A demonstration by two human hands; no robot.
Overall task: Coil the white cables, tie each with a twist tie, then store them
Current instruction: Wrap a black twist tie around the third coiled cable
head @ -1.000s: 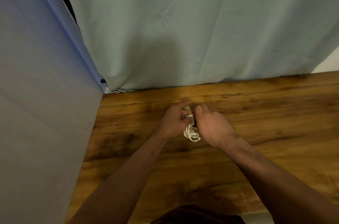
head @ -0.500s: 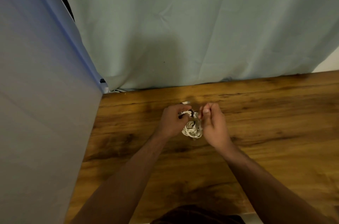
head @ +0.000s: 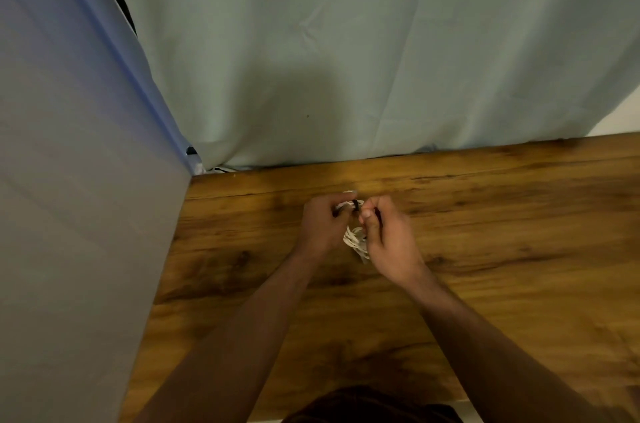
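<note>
The white cable [head: 355, 238] I am working on is wound into a small bundle between my two hands. I cannot tell whether it rests on the wooden tabletop [head: 502, 222] or hangs just above it. A dark twist tie [head: 355, 204] crosses the top of the bundle.

My left hand [head: 320, 227], on the cable's left, curls its fingers round the upper loops and pins the tie against them. My right hand [head: 389, 241], on the cable's right, pinches between thumb and forefinger what looks like the tie's free end. That end is too thin for me to be certain.

I judge the coiling of this cable done and the tying under way, with the tie not yet twisted closed. Storing is left. I see no other cables and no container, so I cannot say how many remain.

Beyond the cable hangs a pale green curtain [head: 346, 59], and to its left stands a grey panel [head: 69, 215].
</note>
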